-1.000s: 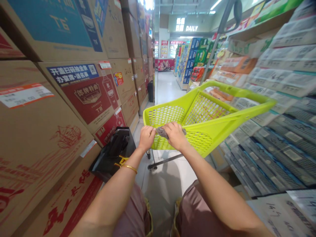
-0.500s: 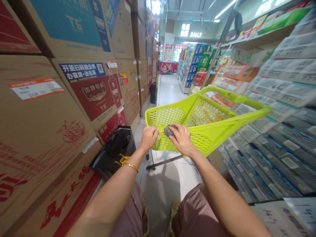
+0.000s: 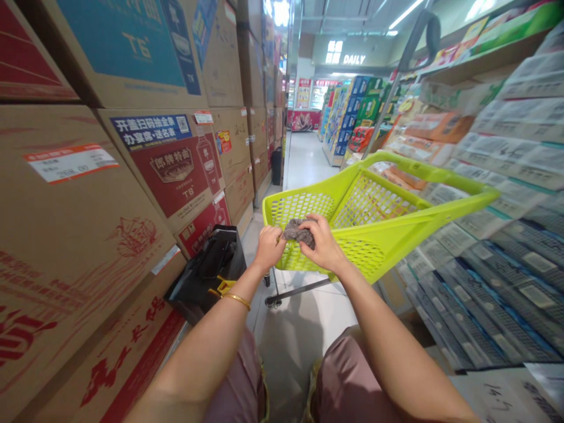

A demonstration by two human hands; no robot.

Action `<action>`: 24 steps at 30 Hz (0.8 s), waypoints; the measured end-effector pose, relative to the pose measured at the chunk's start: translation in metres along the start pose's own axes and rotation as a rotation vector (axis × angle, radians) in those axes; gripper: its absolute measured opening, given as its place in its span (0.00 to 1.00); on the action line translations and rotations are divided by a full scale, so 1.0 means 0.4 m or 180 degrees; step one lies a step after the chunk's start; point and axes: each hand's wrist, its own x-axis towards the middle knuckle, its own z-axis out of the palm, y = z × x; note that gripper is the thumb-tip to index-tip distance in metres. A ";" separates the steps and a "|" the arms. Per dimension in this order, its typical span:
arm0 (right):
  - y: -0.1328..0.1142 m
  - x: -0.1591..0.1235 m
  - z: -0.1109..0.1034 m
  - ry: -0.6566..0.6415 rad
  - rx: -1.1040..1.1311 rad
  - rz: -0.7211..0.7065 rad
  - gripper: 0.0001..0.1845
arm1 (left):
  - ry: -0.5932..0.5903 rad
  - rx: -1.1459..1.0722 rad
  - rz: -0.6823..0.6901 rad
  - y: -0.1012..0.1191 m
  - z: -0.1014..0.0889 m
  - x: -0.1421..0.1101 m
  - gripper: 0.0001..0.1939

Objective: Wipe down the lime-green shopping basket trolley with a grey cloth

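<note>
A lime-green plastic shopping cart stands in front of me, its nearer side toward my knees. My left hand is closed over its top rim near the left corner. Just to the right, my right hand has its fingers curled round a crumpled grey cloth, which lies over the same rim. The cloth's left end reaches close to my left fingertips; whether they touch it I cannot tell.
Stacked cardboard cartons line the left side, with a black bag at their foot. Packaged goods fill the right shelves. A grey pole with a looped handle rises behind the cart. The tiled aisle runs ahead.
My right hand has shifted slightly, and more of the grey cloth now shows, spread leftward toward my left hand. My left hand stays at the cart's rim.
</note>
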 end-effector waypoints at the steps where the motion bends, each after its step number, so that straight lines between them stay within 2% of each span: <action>1: 0.013 -0.007 -0.002 -0.0068 -0.0072 0.0053 0.20 | -0.0005 0.0016 0.0014 0.000 -0.001 0.000 0.14; 6: 0.037 -0.028 -0.025 -0.0295 -0.0453 0.0072 0.23 | 0.0041 0.0024 -0.0004 0.004 -0.002 0.003 0.16; 12: 0.025 -0.018 -0.007 -0.0414 -0.0498 -0.0265 0.18 | 0.0019 0.0169 0.0005 0.022 -0.009 0.003 0.15; 15: 0.024 -0.013 -0.006 -0.0608 -0.0577 -0.0332 0.18 | 0.0039 0.0414 0.0014 0.044 -0.016 -0.002 0.13; 19: 0.017 -0.007 -0.008 -0.0593 -0.0881 -0.0279 0.21 | 0.0020 0.0525 0.0001 0.069 -0.010 -0.009 0.12; 24: 0.000 0.000 0.022 -0.0637 -0.1180 -0.0146 0.24 | -0.0111 0.0340 -0.0089 0.065 0.010 -0.009 0.13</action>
